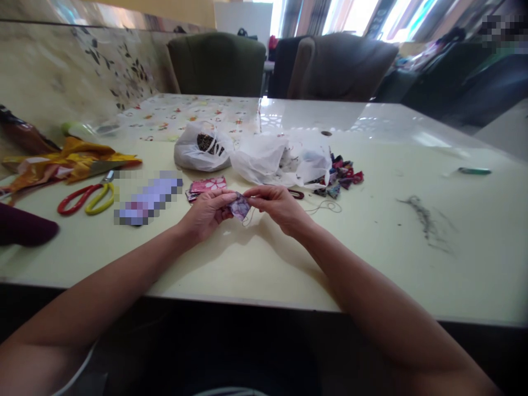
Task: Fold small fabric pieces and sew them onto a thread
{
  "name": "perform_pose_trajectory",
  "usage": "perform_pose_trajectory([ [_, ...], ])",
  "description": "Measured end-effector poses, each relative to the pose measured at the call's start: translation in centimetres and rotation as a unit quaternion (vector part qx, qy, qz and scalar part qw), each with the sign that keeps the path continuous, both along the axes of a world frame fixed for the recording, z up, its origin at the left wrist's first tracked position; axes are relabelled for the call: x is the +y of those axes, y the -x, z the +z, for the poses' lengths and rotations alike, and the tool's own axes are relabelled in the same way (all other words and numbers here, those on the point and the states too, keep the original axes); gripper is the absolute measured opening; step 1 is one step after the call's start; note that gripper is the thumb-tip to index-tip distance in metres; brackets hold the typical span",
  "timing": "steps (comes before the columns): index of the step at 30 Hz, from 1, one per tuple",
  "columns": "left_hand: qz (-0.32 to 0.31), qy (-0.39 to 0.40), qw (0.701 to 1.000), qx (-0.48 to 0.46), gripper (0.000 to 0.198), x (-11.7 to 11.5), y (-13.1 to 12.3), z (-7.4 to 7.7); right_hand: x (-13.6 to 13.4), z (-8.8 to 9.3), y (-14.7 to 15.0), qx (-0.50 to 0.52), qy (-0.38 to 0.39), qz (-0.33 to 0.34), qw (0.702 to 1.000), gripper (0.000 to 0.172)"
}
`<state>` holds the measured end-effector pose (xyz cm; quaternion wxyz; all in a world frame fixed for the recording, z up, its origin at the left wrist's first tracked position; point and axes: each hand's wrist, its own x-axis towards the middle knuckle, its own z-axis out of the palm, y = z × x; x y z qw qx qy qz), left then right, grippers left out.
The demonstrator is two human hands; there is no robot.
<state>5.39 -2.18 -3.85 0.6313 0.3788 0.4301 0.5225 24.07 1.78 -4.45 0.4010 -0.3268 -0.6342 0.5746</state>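
Observation:
My left hand [208,214] is closed on a small purple patterned fabric piece [240,208], held just above the table. The thumb and fingers of my right hand [274,204] pinch the same fabric at its right edge. Whether a needle is also between those fingertips is too small to tell. A thin thread [328,207] lies in loops on the table to the right of my right hand, and some thread hangs below the fabric. Behind my left hand lies a stack of pink floral fabric pieces [209,184].
White plastic bags [202,151] stand behind my hands, with a pile of colourful fabric pieces [344,175] beside them. Scissors [84,199] with red and yellow handles and yellow cloth [78,159] lie left. Loose dark threads [424,217] and a green object [475,171] lie right.

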Motion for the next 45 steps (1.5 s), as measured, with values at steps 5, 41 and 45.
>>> perform_pose_trajectory([
  [5, -0.006, 0.007, 1.0, -0.001, 0.018, -0.1, 0.0, -0.1, -0.1, 0.1, 0.1, -0.004, 0.001, -0.005, 1.0, 0.019],
  [41, 0.066, -0.066, 0.982, 0.163, 0.024, 0.6, 0.4, -0.7, -0.3, 3.6, -2.7, 0.163, -0.125, -0.059, 0.977, 0.026],
  [45, 0.108, -0.074, 0.98, 0.152, 0.02, 1.5, 1.0, -0.9, 2.3, 5.5, -6.7, 0.292, -0.154, -0.16, 0.93, 0.019],
])
